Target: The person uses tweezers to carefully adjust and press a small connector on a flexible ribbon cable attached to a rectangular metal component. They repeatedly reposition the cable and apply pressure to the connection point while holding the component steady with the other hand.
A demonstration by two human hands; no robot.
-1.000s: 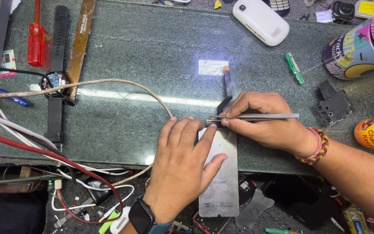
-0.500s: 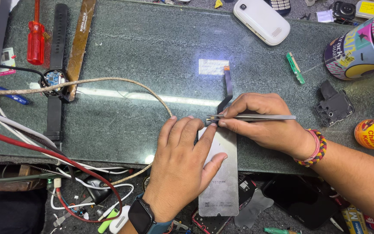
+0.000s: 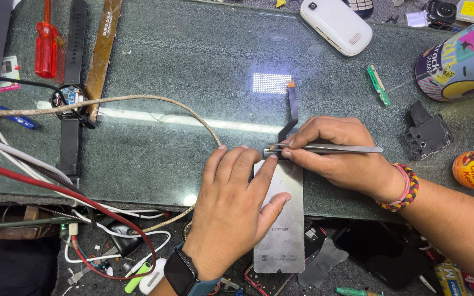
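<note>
Fingers of right hand [image 3: 341, 156] pinched on tweezers [image 3: 330, 148], left hand [image 3: 237, 203] fingers flat on metal panel [image 3: 283, 230]

under your left hand [image 3: 236, 211] lies a dull silver-grey phone panel [image 3: 281, 230] with a black ribbon cable [image 3: 291, 112] tipped in orange. your right hand [image 3: 341, 156] grips steel-grey tweezers [image 3: 330, 148], and its wrist wears a beaded bracelet [image 3: 404, 189] in red, yellow, green and black. your left wrist carries a black smartwatch [image 3: 179, 274]. the worktop [image 3: 193, 60] is dark green-grey glass. nearby are a clear red screwdriver [image 3: 45, 41], a white phone [image 3: 337, 24] and a red wire [image 3: 56, 192].
</note>
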